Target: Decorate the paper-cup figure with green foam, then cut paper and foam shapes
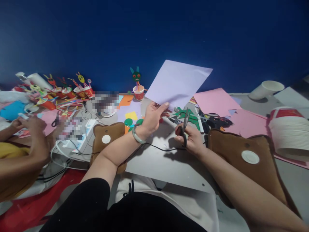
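My left hand (pixel 153 118) pinches the lower edge of a lilac sheet of paper (pixel 178 82), thumb on top, and holds it raised above the table. A pair of scissors (pixel 185 124) with dark handles is in my right hand (pixel 191 139), blades pointing up and away from me. The blades are just below the sheet's lower right side; whether they touch it I cannot tell. Beneath the hands lie green paper scraps (pixel 189 116), a white marker (pixel 200 120) and green paper circles (pixel 128 122).
Brown cushions (pixel 224 161) flank my arms. Stacked paper cups (pixel 289 135) and pink paper (pixel 219 101) lie right. A cup with a green paper puppet (pixel 136 76) stands behind. Left are a power strip (pixel 83 137), several decorated cups (pixel 70 92) and another person's hands (pixel 31 124). A black cable (pixel 164 149) crosses the table.
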Demonstrator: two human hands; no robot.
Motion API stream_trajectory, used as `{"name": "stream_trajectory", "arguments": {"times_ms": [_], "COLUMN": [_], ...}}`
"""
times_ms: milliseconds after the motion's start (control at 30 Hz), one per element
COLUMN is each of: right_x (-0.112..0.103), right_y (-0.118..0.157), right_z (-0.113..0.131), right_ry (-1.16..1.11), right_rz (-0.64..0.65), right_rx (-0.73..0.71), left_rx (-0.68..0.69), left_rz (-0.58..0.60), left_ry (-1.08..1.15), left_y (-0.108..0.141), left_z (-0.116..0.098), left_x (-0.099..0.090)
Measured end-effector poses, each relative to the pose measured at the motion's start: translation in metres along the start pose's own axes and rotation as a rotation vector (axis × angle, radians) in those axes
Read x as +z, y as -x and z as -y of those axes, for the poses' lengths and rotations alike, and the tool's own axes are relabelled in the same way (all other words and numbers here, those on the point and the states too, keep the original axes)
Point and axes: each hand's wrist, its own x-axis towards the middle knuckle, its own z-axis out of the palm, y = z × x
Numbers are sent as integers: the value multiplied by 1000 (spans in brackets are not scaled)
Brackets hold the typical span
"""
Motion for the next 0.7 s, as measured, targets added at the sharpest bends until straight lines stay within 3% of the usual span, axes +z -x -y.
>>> {"name": "stream_trajectory", "arguments": {"times_ms": [367, 700], "right_x": [2, -1], "right_y": [-1, -2], "right_z": [-11, -2], "right_ry": [6, -42], "right_rz": [144, 129], "right_rx": [237, 289], "left_rx": [29, -71], "left_rz": [-51, 93], "left_ry": [-37, -19], "left_y": [-2, 0], "left_z": [0, 30], "left_x": [-5, -4]}}
